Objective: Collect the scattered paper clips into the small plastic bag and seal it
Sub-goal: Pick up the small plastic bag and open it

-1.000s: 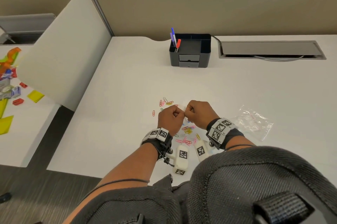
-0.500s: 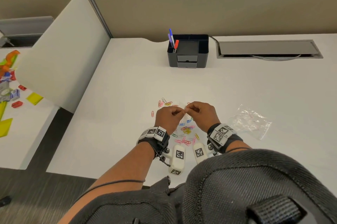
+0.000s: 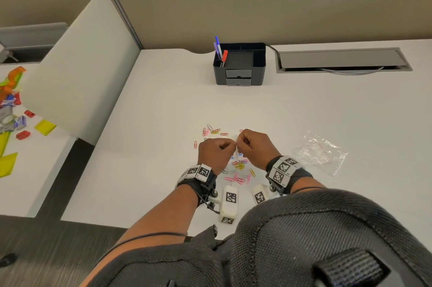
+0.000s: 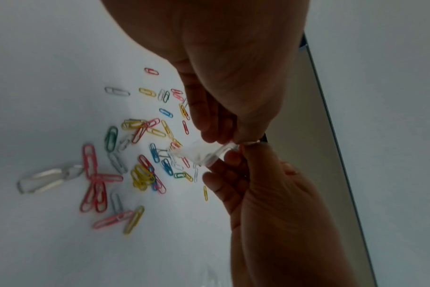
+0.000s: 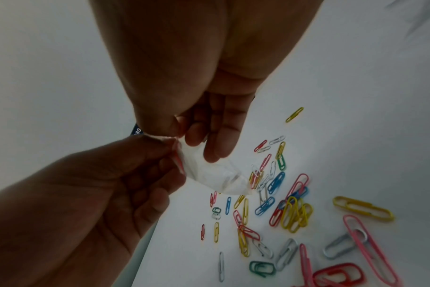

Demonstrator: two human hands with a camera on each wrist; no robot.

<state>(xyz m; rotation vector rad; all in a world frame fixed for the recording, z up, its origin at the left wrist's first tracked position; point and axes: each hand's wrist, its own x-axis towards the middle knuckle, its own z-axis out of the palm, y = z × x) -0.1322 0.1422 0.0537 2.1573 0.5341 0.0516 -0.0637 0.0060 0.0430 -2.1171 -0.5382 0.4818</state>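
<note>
In the head view, at centre frame, the left hand (image 3: pixel 216 152) and right hand (image 3: pixel 253 146) both pinch the small plastic bag (image 3: pixel 234 137) above the paper clips (image 3: pixel 238 171); I judge they are opening its mouth, so parting the lips comes next. The left wrist view shows the bag empty (another bag (image 3: pixel 319 152) lies right). The right wrist view adds its red seal strip (image 5: pixel 178 161).
</note>
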